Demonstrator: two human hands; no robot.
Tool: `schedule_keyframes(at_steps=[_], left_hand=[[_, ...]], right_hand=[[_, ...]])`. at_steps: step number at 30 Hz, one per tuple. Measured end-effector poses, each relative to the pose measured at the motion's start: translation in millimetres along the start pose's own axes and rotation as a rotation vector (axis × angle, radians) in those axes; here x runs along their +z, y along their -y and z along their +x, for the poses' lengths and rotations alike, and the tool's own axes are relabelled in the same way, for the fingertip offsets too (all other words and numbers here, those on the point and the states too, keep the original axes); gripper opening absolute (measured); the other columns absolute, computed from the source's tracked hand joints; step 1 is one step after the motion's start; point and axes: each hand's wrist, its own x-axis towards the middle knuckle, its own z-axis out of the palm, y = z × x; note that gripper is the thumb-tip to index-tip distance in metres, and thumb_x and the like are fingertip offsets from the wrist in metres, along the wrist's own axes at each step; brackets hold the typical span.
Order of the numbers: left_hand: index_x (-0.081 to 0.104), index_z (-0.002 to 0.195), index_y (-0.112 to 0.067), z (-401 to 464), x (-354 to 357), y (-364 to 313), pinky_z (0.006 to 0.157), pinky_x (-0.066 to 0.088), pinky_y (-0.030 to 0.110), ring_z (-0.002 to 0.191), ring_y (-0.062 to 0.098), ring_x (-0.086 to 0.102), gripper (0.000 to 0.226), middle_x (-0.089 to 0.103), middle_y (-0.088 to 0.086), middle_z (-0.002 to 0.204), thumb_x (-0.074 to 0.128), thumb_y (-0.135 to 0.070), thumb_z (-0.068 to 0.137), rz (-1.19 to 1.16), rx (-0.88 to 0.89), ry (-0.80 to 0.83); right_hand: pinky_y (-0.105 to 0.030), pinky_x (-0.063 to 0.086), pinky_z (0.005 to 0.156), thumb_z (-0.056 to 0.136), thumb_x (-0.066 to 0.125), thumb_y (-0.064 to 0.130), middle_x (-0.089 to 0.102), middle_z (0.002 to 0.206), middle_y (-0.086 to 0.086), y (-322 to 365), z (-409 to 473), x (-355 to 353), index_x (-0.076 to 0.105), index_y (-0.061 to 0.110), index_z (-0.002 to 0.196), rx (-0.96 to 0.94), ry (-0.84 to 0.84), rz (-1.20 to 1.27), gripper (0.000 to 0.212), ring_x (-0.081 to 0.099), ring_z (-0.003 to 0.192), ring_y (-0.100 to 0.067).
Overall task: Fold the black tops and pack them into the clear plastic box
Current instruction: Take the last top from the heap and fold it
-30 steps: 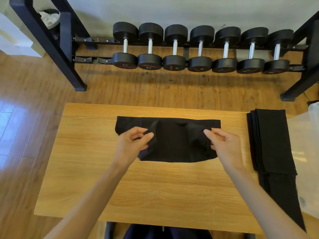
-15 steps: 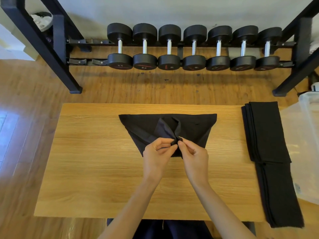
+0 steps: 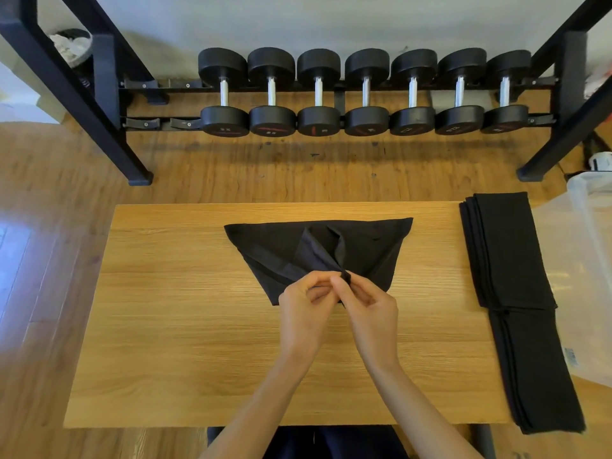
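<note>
Wooden tabletop [image 3: 198, 326] on wood floor [image 3: 49, 226]. Behind it, black rack [image 3: 109, 104] against the wall, seven black dumbbells [image 3: 366, 94] in a row. Bin [image 3: 71, 48] with white stuff far left corner.

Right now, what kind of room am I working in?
Probably a home gym or workout room: a rack of dumbbells stands against the wall on a wooden floor, behind the wooden table.

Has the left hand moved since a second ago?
Yes. The left hand moved rightward across the wooden table, now meeting the right hand over the black fabric top.
</note>
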Motion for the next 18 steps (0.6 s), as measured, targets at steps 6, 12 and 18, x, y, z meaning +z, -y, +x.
schedule_keyframes(at_steps=[6,12,18], left_hand=[[0.064,0.112,-0.017,21.6,-14.0,-4.5,0.075,0.057,0.02,0.085,0.006,0.072,0.026,0.074,-0.002,0.093,0.071,-0.009,0.088,0.089,-0.018,0.134],[0.064,0.113,-0.019,115.5,-23.7,-6.6,0.077,0.058,0.032,0.084,0.008,0.065,0.023,0.066,-0.005,0.095,0.068,-0.027,0.091,0.459,-0.035,0.042],[0.066,0.109,-0.022,175.2,-10.2,-0.1,0.092,0.051,0.039,0.106,0.015,0.06,0.026,0.063,-0.002,0.113,0.073,-0.031,0.086,0.823,-0.077,0.182]], right_hand=[[-0.016,0.054,0.074,0.09,0.067,0.01,0.076,0.084,0.011,-4.9,8.7,-4.9,0.073,0.028,0.092,0.016,-0.04,-0.03,0.018,0.071,0.085,-0.004],[-0.014,0.053,0.074,0.088,0.069,0.007,0.075,0.081,0.012,-7.7,6.5,-3.9,0.071,0.035,0.086,0.12,-0.099,-0.004,0.028,0.07,0.082,-0.002],[-0.016,0.047,0.071,0.089,0.066,0.007,0.049,0.049,0.017,-18.5,0.8,-12.1,0.073,0.019,0.086,0.138,-0.037,-0.098,0.014,0.05,0.056,-0.001]])
